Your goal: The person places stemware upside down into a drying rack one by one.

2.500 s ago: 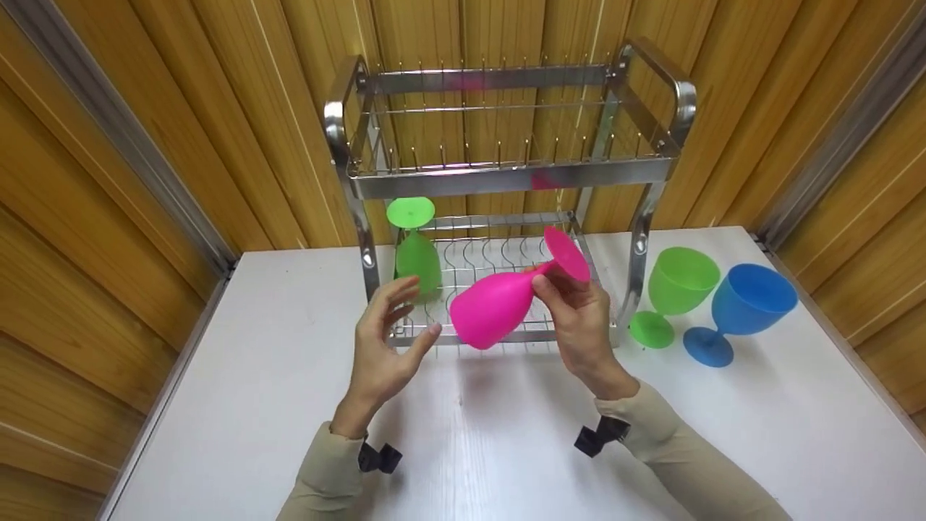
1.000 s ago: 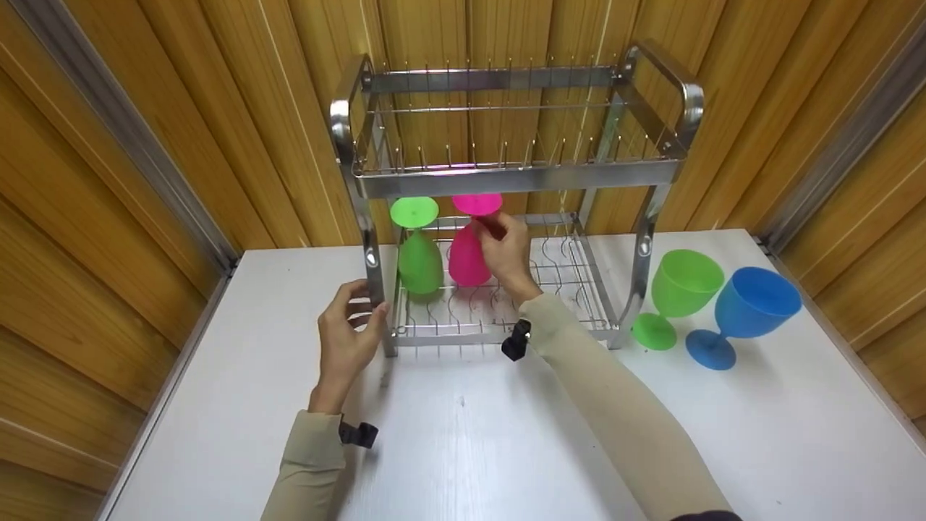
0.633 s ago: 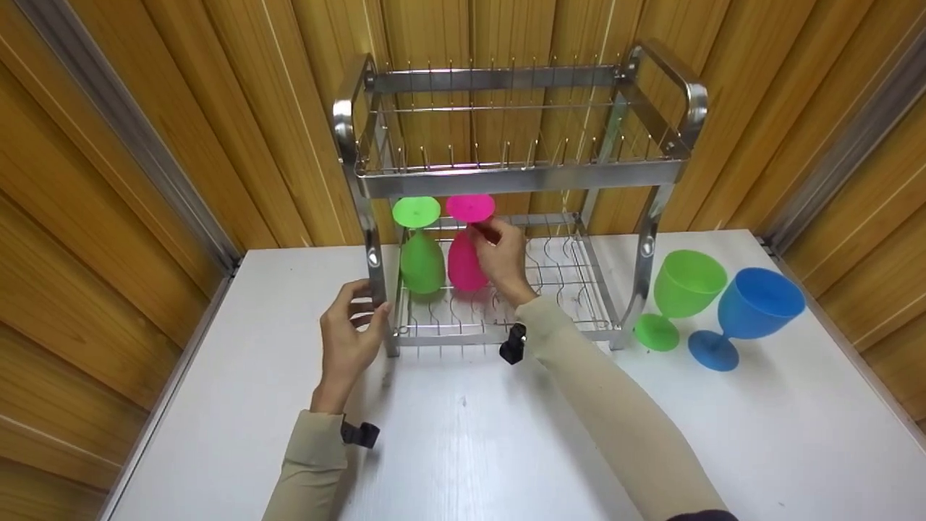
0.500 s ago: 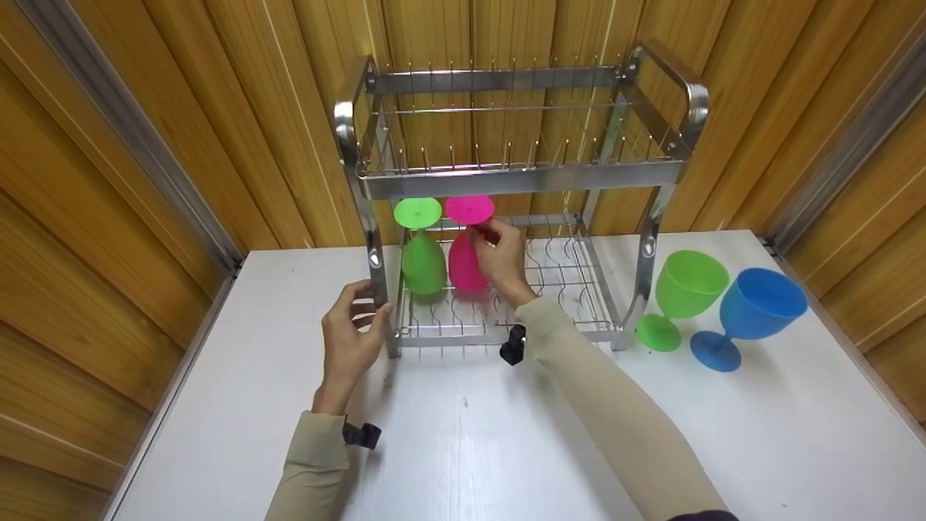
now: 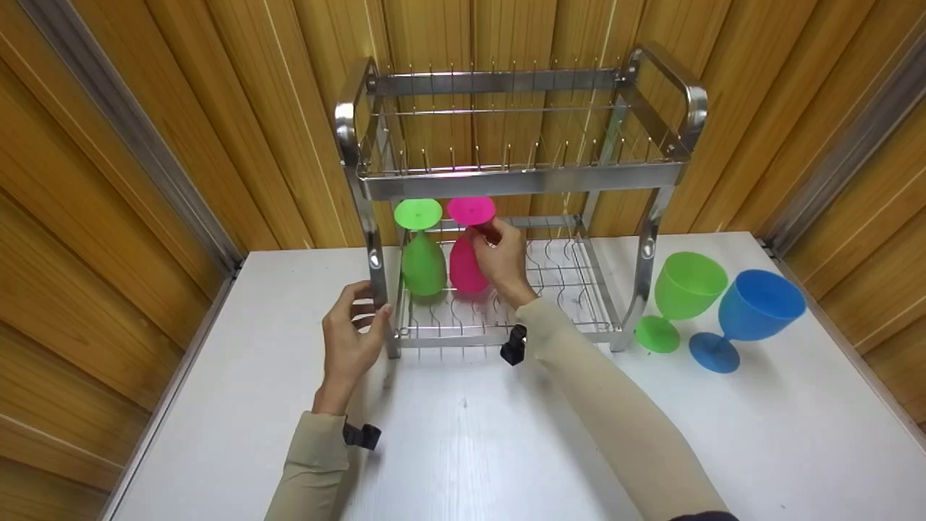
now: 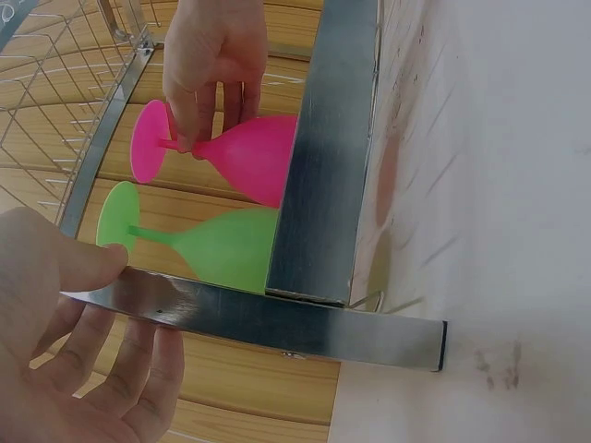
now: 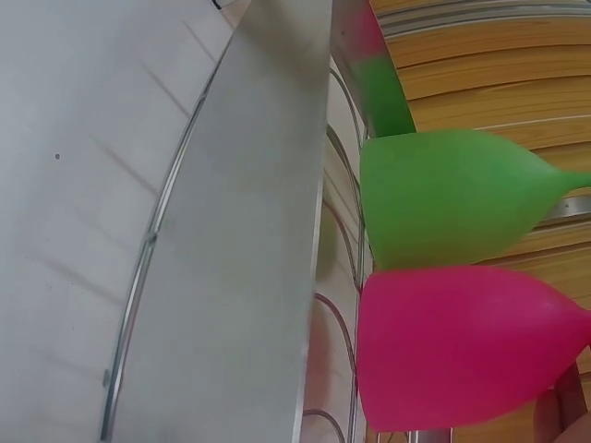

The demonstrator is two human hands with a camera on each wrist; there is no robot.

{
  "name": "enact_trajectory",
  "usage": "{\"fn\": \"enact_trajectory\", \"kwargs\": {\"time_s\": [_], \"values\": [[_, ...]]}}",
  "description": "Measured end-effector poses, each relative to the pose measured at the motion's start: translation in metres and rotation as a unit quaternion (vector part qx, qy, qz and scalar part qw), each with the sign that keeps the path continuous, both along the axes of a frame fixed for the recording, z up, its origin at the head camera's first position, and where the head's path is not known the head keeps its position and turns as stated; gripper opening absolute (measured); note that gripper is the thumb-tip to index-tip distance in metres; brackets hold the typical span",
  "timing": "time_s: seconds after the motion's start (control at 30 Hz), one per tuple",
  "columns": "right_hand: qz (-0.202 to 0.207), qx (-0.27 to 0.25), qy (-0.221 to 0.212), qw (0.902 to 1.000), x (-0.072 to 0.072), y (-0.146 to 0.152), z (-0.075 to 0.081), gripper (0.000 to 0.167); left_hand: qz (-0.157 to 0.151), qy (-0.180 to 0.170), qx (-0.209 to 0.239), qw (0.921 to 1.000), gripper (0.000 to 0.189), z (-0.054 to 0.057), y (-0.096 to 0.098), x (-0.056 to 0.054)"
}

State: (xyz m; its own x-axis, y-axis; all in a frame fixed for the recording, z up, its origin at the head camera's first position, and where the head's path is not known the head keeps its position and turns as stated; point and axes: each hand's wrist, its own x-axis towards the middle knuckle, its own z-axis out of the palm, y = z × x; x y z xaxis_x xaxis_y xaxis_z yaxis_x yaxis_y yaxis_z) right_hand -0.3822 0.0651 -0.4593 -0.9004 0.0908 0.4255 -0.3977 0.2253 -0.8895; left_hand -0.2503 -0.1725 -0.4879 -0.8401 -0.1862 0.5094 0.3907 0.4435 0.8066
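In the head view my right hand (image 5: 504, 262) pinches the stem of a pink goblet (image 5: 466, 268), which stands upside down on the lower tier of a metal dish rack (image 5: 521, 181). Just left of it a green goblet (image 5: 423, 268) is also upside down, its round foot uppermost. My left hand (image 5: 353, 336) grips the rack's front left leg, and the left wrist view shows the thumb (image 6: 97, 265) on one side of the metal strip and the fingers on the other. The right wrist view has the bowls of the pink goblet (image 7: 462, 351) and green goblet (image 7: 452, 198) side by side.
A second green goblet (image 5: 689, 286) and a blue goblet (image 5: 759, 307) stand upright on the white table (image 5: 463, 449), right of the rack. Thin upright prongs line the upper tier. Wood-look panels (image 5: 145, 130) enclose the table at the back and sides.
My right hand has carried the pink goblet into the rack's lower tier and turned it foot up, shifting it slightly left beside the green one. My left hand has moved onto the rack leg.
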Motion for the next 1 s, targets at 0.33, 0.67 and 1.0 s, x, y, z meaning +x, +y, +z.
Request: {"fn": "enact_trajectory", "kwargs": {"time_s": [0.33, 0.67, 1.0], "values": [[0.015, 0.031, 0.0, 0.9994, 0.011, 0.018, -0.001, 0.026, -0.01, -0.003, 0.002, 0.9999, 0.036, -0.001, 0.002, 0.0], [0.029, 0.06, 0.009, 0.9977, 0.052, 0.032, 0.007, 0.035, -0.004, -0.005, -0.006, 1.0, 0.037, 0.001, 0.0, 0.002], [0.076, 0.048, 0.027, 0.9956, 0.102, 0.054, 0.009, 0.034, -0.001, 0.006, -0.009, 0.9999, 0.038, 0.001, 0.0, 0.0]]}}
